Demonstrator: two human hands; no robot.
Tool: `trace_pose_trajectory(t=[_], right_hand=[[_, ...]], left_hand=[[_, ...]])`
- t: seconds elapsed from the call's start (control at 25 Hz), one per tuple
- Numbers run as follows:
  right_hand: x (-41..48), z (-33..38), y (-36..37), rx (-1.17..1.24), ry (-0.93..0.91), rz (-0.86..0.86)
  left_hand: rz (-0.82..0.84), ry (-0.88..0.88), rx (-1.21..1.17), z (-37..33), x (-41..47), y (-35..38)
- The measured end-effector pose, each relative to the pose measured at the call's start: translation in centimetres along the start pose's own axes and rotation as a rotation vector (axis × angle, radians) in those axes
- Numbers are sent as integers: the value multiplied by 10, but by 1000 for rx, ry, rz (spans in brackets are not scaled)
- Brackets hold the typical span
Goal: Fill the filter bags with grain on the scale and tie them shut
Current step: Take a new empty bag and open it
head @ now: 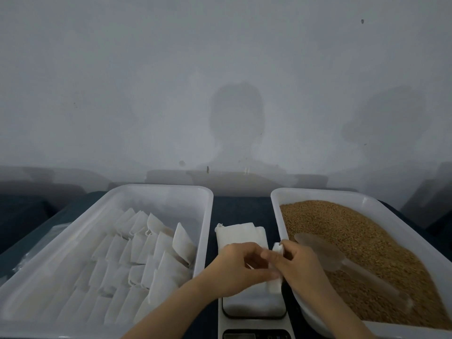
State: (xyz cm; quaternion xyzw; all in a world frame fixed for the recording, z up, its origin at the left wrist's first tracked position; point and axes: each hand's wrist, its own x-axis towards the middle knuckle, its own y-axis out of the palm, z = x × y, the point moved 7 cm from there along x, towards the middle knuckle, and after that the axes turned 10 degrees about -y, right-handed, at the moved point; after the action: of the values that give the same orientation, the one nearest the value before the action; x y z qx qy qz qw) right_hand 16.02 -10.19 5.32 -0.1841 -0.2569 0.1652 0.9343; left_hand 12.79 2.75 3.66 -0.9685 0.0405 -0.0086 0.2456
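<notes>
Above the scale [254,307] I see my left hand [234,267] and right hand [297,264] pinching one white filter bag [276,277]; spare bags [241,234] lie behind it, the grain tray [367,255] to its right

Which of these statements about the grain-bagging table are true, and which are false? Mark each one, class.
1. The scoop lies in the grain tub. True.
2. Both hands hold one filter bag above the scale. True.
3. The left tub holds loose grain. False: it holds rows of filter bags.
4. The stack of empty bags sits inside the grain tub. False: it lies between the tubs.
5. The left hand grips the scoop. False: it holds the bag, as does the right hand.
</notes>
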Motion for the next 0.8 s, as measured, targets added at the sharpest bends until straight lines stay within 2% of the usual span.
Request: trace_pose_trajectory(t=[0.24,0.44,0.6,0.8], right_hand=[[-1,1,0,64,-50,60],[-2,-4,1,128,18,45],[-2,-5,1,134,29,30],[-2,-4,3,166,32,18]], left_hand=[[-100,-47,-70,3,7,-13],[-115,-58,4,6,7,-13],[-192,-35,-21,3,5,-18],[-42,-23,-129,-2,2,-9]])
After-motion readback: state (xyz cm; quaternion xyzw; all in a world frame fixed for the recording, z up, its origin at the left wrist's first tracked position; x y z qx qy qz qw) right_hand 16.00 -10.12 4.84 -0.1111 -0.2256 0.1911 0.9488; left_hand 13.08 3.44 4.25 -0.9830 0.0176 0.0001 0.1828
